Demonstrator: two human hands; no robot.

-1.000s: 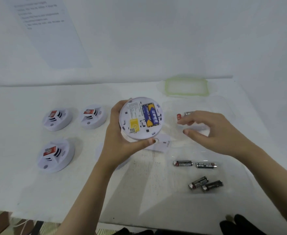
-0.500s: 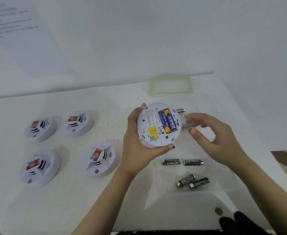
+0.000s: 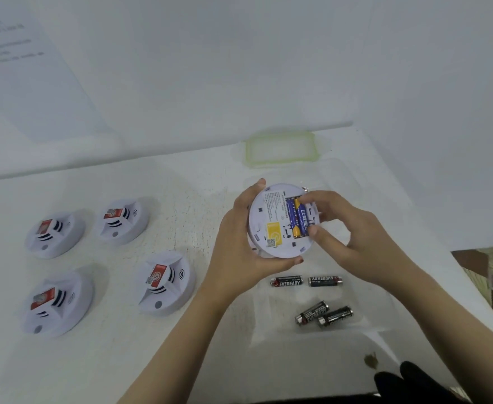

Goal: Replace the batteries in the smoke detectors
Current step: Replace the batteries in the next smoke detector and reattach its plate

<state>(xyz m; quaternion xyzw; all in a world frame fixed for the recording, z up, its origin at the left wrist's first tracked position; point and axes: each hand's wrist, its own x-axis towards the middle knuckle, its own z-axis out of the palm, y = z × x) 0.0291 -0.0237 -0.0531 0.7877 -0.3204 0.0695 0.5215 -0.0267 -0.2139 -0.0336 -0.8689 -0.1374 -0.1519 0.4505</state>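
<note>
White wall fills the back of your view, with a printed sheet [image 3: 21,68] on it at far left, its text too blurred to read, and a white surface [image 3: 152,360] runs below. At the left of that surface four white smoke detectors stand face up, each with a red label: two in the rear row [image 3: 53,234] [image 3: 122,221] and two nearer you [image 3: 56,303] [image 3: 163,282], all apart from one another. Right of them, your left grip [image 3: 239,252] holds a fifth detector [image 3: 277,225] above the surface, fingers curled round its far edge and thumb under its near edge, back side turned up to you. A yellow sticker [image 3: 274,234] shows on that back, and beside it the open bay carries two blue-and-yellow batteries [image 3: 297,218] lying side by side. Your right grip [image 3: 350,228] is narrow, forefinger at the top end and thumb at the bottom end of the right-hand battery of the pair, pinching it in the bay. Behind the held unit a green-rimmed lid [image 3: 280,150] lies flat near the wall. Below your hands four black Eveready batteries rest on the surface: two end to end in a line [image 3: 286,281] [image 3: 325,281], and two closer to you, slanted and just beside each other [image 3: 311,312] [image 3: 335,315]. At the bottom right edge sits a dark shape [image 3: 414,383] you cannot make out.
</note>
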